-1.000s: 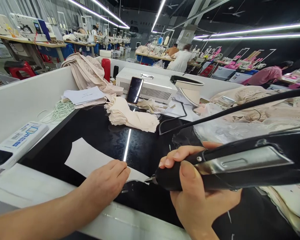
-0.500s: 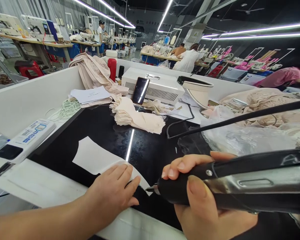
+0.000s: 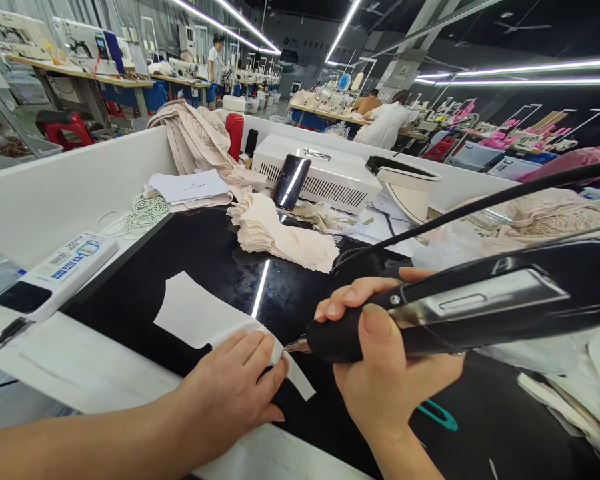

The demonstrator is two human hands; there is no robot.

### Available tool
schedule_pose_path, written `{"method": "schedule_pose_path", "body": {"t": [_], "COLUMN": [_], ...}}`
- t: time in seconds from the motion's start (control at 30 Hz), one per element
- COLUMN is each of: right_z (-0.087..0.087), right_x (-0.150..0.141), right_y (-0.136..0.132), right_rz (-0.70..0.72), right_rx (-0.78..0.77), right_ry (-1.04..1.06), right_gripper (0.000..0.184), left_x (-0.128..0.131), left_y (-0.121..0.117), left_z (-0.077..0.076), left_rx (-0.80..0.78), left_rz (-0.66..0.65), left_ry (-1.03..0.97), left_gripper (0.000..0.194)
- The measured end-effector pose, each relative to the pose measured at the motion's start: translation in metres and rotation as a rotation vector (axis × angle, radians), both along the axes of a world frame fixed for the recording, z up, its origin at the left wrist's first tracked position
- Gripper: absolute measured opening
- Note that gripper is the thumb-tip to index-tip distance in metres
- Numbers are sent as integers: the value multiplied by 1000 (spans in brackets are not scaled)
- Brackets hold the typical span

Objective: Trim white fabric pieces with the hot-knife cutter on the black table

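Observation:
My left hand [image 3: 243,380] lies over the right part of a white curved sheet piece [image 3: 195,310] on a black glossy board [image 3: 130,293]. Its fingers are extended and press the piece down. A narrow end of the piece [image 3: 300,379] sticks out to the right past those fingers. My right hand [image 3: 385,360] is wrapped around a thick black corded hand tool [image 3: 475,307] with a metal lever plate. The tool's slim metal tip [image 3: 297,346] meets the sheet's edge by my left fingertips. Whether the tip has cut through there, I cannot tell.
Behind lie a stack of cream cut pieces [image 3: 280,237], a phone [image 3: 293,181] leaning on a white vented box [image 3: 320,167], and a visor [image 3: 405,183]. A power strip [image 3: 65,273] lies left. A teal clip-like item [image 3: 440,415] is beside my right wrist. The tool's cord [image 3: 460,217] crosses right.
My right hand has brought the tool's tip leftward and up, from the piece's right end to near my left fingertips. The narrow end now projects further right. My left hand stays on the piece.

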State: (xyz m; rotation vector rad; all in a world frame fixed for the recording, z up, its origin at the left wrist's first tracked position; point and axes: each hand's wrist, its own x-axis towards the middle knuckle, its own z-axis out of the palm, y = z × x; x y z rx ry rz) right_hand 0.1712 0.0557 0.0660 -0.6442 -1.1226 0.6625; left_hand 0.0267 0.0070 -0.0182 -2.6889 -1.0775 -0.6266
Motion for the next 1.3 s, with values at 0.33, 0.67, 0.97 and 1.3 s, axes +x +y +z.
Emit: {"method": "schedule_pose_path", "body": {"t": [0.33,0.67,0.97,1.3], "right_z": [4,1,3,4], "right_x": [-3,-6,-4,-10], "right_y": [6,1,-8,3], "right_rz": [37,10,35,46], "right_rx": [12,-22,1,11], "right_ry": [59,3,0,27], "right_gripper": [35,36,37,37], "left_x": [-1,-5,-14,-13], "left_y": [0,1,-3,0], "left_z": [4,11,20,19], "left_rx": [24,8,-82,-96], "left_rz": [-39,-89,-35,-50], "left_ry": [-39,-40,-62,-54], "left_gripper": [60,47,48,55]}}
